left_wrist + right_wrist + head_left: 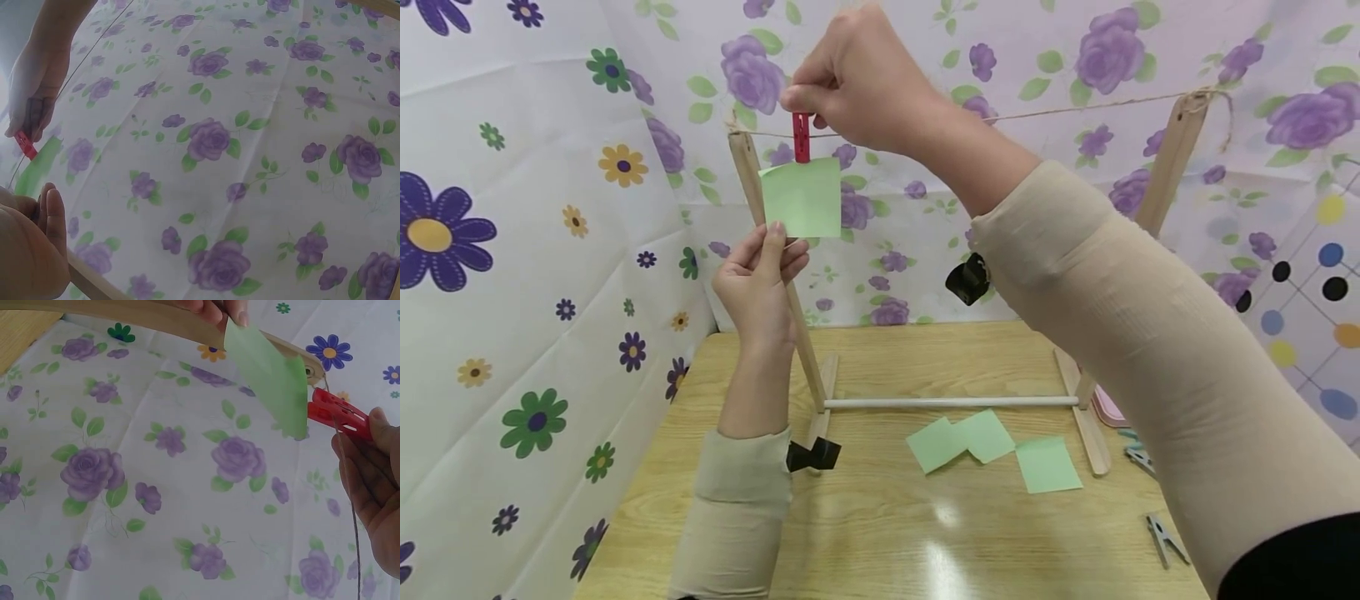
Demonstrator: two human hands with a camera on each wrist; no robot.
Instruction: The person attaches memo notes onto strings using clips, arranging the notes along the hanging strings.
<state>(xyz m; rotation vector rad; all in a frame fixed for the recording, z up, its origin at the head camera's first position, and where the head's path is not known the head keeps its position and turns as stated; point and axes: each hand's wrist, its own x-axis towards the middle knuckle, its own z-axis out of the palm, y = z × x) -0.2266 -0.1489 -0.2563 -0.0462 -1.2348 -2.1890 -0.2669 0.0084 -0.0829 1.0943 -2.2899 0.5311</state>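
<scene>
A red clothespin (pixel 801 137) is pinched at its upper end by my right hand (pixel 868 83), close to the left end of the twine line (pixel 1075 110). Its lower tip meets the top edge of a green paper square (pixel 805 200). My left hand (pixel 758 283) pinches that paper's lower left corner between thumb and fingers. In the right wrist view the clothespin (pixel 340 414) lies across the twine, its jaws at the edge of the slanted paper (pixel 269 378). The left wrist view catches the paper (pixel 39 169) only at its left edge.
The twine spans two wooden posts (pixel 1172 162), joined below by a white rod (pixel 951 402). Several green paper squares (pixel 1048 464) lie on the wooden table (pixel 880 533). Grey clothespins (pixel 1165 537) lie at the right, near a pink object (pixel 1108 408) partly behind the sleeve. Floral cloth hangs behind.
</scene>
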